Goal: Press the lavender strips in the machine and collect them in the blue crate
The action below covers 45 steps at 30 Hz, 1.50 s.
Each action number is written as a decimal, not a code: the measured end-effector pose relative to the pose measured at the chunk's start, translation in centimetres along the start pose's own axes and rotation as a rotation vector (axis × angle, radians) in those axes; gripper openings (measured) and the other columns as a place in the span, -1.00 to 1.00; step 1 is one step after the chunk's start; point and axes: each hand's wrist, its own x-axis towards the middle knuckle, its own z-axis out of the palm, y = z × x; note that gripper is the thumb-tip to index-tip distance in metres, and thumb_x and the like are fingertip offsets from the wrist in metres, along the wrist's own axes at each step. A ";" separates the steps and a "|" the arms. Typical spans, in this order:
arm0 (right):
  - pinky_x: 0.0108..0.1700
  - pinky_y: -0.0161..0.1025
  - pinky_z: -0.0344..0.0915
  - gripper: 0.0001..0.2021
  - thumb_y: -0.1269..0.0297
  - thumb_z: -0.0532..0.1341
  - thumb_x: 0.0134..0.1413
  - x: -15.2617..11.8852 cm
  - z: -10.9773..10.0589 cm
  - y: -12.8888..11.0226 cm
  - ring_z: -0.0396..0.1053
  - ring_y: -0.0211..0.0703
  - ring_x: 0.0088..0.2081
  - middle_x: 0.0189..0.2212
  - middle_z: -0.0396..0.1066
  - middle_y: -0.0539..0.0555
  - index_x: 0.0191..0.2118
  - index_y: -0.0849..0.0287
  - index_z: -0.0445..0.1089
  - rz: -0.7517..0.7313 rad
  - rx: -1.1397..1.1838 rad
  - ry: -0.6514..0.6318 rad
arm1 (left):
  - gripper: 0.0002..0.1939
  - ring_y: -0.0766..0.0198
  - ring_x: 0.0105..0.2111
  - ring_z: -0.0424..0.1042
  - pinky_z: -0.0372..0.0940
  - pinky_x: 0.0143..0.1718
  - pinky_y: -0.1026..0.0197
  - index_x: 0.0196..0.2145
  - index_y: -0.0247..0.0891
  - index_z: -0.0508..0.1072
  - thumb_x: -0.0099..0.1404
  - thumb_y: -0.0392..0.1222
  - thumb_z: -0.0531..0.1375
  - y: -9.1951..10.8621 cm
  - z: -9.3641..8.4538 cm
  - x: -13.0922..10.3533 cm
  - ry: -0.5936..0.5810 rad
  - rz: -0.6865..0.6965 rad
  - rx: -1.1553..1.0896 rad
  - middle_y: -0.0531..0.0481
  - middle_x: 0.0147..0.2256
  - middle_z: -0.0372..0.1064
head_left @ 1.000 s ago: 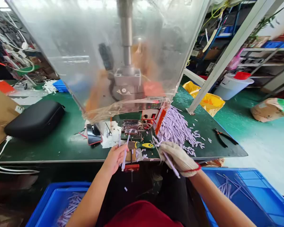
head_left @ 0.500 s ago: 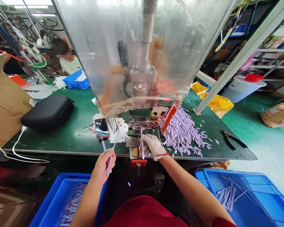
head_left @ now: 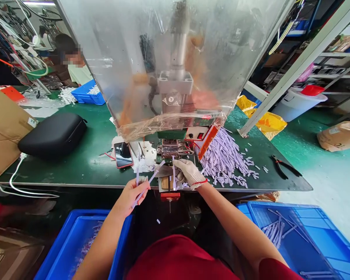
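Note:
My bare left hand (head_left: pixel 133 194) is closed on thin pale-purple plastic strips (head_left: pixel 156 171); one points up and another slants toward the press. My right hand (head_left: pixel 190 174), in a white glove with a red cuff edge, pinches a similar purple strip (head_left: pixel 174 179) held roughly upright in front of the press's metal fixture (head_left: pixel 169 150). The strip's upper end is at the fixture's front edge; whether it sits inside I cannot tell. Beside the right hand lies a heap of short purple pieces (head_left: pixel 226 159). A wooden block (head_left: pixel 165 182) sits below the fixture.
A clear plastic guard (head_left: pixel 119 77) hangs over the press. On the green table (head_left: pixel 99 124) are a phone (head_left: pixel 123 157), a black case (head_left: pixel 54 134) and pliers (head_left: pixel 284 168). Blue bins (head_left: pixel 72 225) with purple strips stand low on both sides. A co-worker (head_left: pixel 77 72) sits far left.
My left hand has moved right, bringing its strips closer to the fixture and my right hand. The right hand keeps its strip at the fixture. The whole view has shifted slightly.

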 end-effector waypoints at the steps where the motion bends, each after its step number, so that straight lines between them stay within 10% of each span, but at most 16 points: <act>1: -0.75 -0.44 0.04 -0.61 -0.10 0.21 0.12 -0.4 -0.6 -0.6 0.18 -0.38 -0.74 -0.64 0.31 -0.06 -0.38 0.18 0.29 -0.018 -0.038 -0.012 | -0.62 0.53 -0.77 0.07 -0.10 -0.70 0.40 -0.51 -0.32 0.43 0.17 0.07 0.33 0.5 0.1 0.2 -0.038 0.004 0.060 0.16 -0.71 0.19; 8: -0.53 -0.42 0.24 -0.68 0.00 0.24 0.16 -4.8 -2.9 -4.3 0.37 -0.30 -0.50 -0.39 0.47 0.01 -0.20 0.18 0.48 -0.253 -0.481 -0.258 | -0.67 0.49 -0.71 0.11 -0.05 -0.70 0.39 -0.47 -0.30 0.42 0.19 0.04 0.31 2.6 2.1 2.2 -0.238 0.025 0.387 0.14 -0.64 0.24; 13: -0.56 -0.42 0.20 -0.76 0.10 0.23 0.15 -5.8 -4.1 -3.5 0.26 -0.34 -0.59 -0.55 0.34 -0.05 -0.33 0.19 0.42 -0.167 -0.343 -0.302 | -0.66 0.49 -0.72 0.06 -0.09 -0.72 0.40 -0.45 -0.28 0.40 0.18 0.04 0.35 2.6 2.6 3.0 -0.322 -0.046 0.487 0.19 -0.68 0.17; 22: -0.26 -0.34 0.25 -0.59 -0.13 0.17 0.18 -6.9 -12.9 -1.4 0.41 -0.20 -0.35 -0.37 0.53 0.02 -0.31 0.10 0.58 -0.271 -0.839 -0.114 | -0.76 0.51 -0.65 0.09 0.08 -0.64 0.41 -0.27 -0.25 0.43 0.17 -0.19 0.39 0.6 1.4 2.7 -0.142 -0.186 -0.317 0.20 -0.56 0.14; 28: -0.25 -0.32 0.22 -0.67 0.11 0.09 0.22 0.0 -22.8 -3.2 0.43 -0.13 -0.28 -0.31 0.54 0.10 -0.18 0.15 0.56 -0.125 -1.082 0.600 | -0.49 0.54 -0.75 -0.15 -0.16 -0.74 0.39 -0.60 -0.24 0.20 0.08 0.08 0.42 -1.9 4.5 4.8 0.049 -0.120 -0.128 0.28 -0.73 -0.11; 32: -0.24 -0.28 0.21 -0.67 0.12 0.18 0.12 4.7 -27.2 -4.0 0.45 -0.04 -0.22 -0.28 0.53 0.26 -0.25 0.30 0.56 0.064 -1.125 0.669 | -0.46 0.50 -0.77 -0.15 -0.25 -0.72 0.40 -0.26 -0.27 0.43 0.05 0.24 0.37 -2.3 5.8 6.7 0.129 -0.070 0.196 0.34 -0.76 -0.11; 45: -0.39 -0.33 0.25 -0.73 0.28 0.14 0.08 2.5 -27.1 -3.4 0.39 -0.24 -0.51 -0.49 0.49 0.09 -0.15 0.27 0.47 -0.110 -0.791 0.674 | -0.52 0.55 -0.79 -0.16 -0.22 -0.73 0.38 -0.60 -0.20 0.19 0.01 0.08 0.39 0.1 8.0 7.1 -0.011 -0.042 -0.021 0.33 -0.78 -0.15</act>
